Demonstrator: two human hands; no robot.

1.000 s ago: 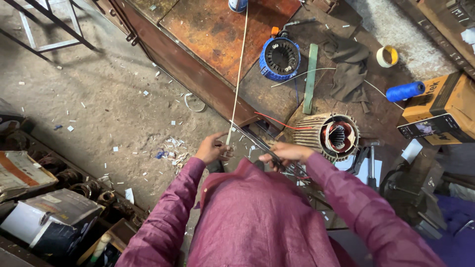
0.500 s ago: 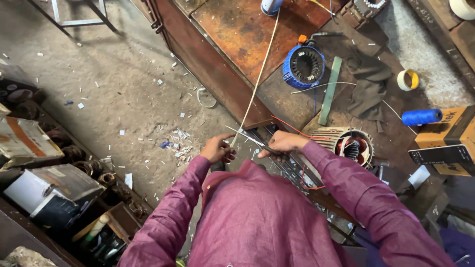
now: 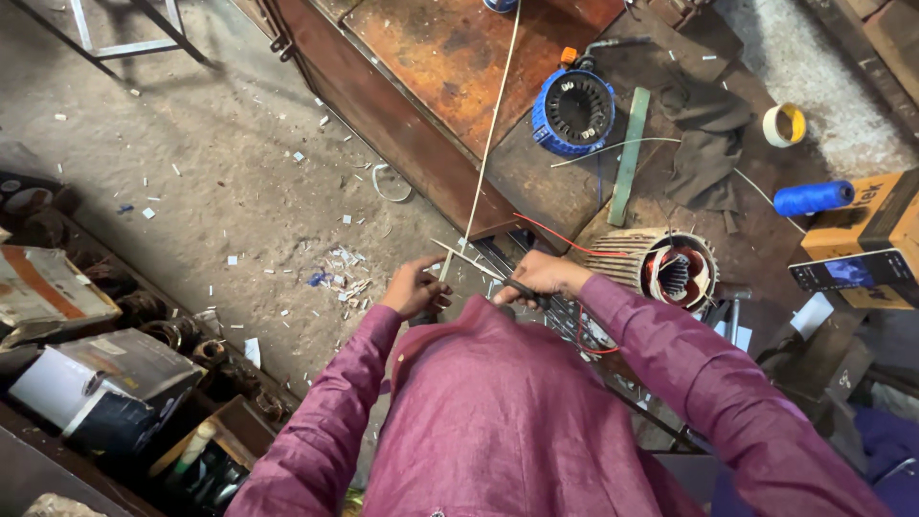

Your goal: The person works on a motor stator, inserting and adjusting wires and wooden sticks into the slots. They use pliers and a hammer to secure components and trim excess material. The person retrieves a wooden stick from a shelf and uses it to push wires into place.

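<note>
A motor repair workshop: wound stator (image 3: 678, 271), blue motor housing (image 3: 572, 111), rusty bench (image 3: 459, 57), littered concrete floor (image 3: 220, 182)

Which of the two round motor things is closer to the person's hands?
The bare copper-wound motor core, just beside the right hand. The blue-cased round motor lies farther up the bench.

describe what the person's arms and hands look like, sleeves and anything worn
Both arms are covered by long, loose sleeves of a plum-purple woven shirt, creased along their length and reaching to the wrists. The left hand and the right hand are bare: no gloves show. No watch, ring or band can be made out at this size, though the sleeve cuffs may hide the wrists. No markings show on the fabric.
</note>
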